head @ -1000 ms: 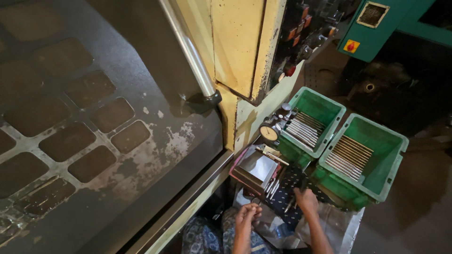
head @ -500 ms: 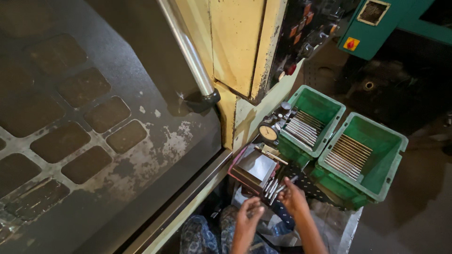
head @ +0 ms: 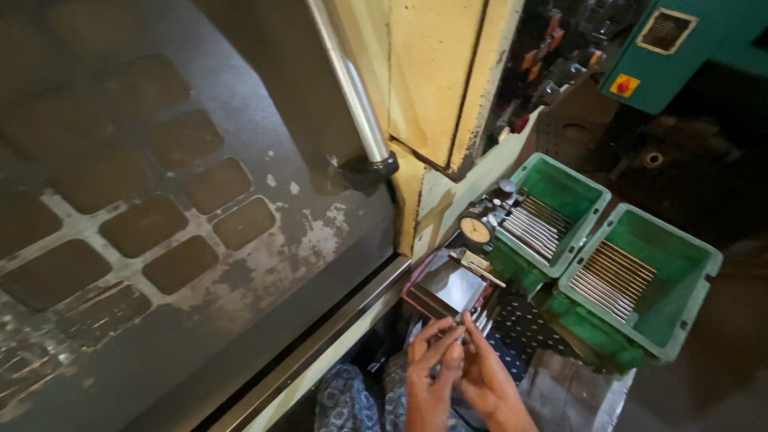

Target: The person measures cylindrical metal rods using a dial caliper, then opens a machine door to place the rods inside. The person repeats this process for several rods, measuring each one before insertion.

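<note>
Both hands sit together at the bottom edge of the head view, just below the small tray (head: 448, 286) with the pink rim. Left hand (head: 430, 380) has its fingers curled toward the right hand (head: 486, 378); fingertips meet around a thin metal rod (head: 472, 322) at the tray's near corner. Looks like a two-handed pinch, but the rod is small and partly covered, so I can't tell which hand actually bears it.

Progress, judged from the layout: both green bins hold neat rows of the same thin rods. Near bin (head: 552, 210) sits up and right of the tray, far bin (head: 640, 280) further right of it. Neither row fills its bin. A few loose rods lie at the tray's right edge, over a dark perforated mat (head: 528, 328), so some pieces look unsorted. Which bin is done stock and which is raw, can't tell.

Dial gauge (head: 477, 230) stands just above the tray, between it and the near bin. Hands aren't touching it.

Rod in hand: right at the tray's lower corner, well apart from both bins.
</note>
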`<state>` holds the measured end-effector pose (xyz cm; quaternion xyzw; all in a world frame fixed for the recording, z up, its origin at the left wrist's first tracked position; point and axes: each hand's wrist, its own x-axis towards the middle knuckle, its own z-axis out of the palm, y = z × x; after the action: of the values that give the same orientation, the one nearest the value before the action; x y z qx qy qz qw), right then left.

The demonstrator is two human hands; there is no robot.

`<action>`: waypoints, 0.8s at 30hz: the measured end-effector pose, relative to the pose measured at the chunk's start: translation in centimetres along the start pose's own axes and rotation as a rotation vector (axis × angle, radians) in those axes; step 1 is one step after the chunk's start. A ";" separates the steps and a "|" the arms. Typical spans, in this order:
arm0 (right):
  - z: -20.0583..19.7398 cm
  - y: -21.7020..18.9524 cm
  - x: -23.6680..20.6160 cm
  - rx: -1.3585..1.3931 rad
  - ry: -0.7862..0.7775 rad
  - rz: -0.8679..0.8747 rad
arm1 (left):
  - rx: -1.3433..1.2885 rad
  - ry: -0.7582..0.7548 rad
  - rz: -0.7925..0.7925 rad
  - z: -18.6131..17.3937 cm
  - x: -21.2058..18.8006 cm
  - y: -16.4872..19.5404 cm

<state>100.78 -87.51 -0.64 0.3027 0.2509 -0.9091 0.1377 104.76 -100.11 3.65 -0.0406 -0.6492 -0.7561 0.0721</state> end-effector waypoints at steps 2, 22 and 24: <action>1.1 1.1 -1.2 0.017 -0.046 -0.010 | -0.160 -0.017 -0.024 -1.8 0.4 0.8; 21.9 4.1 -8.4 -0.988 -0.676 -1.646 | 1.186 0.737 0.744 -23.1 13.4 24.5; 25.1 4.8 -7.4 -0.996 -0.731 -1.768 | 1.305 0.758 0.724 -24.5 15.1 24.3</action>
<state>96.41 -104.33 19.46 -0.3656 0.6661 -0.5175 -0.3934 94.57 -128.70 25.90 0.0604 -0.8353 -0.1213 0.5329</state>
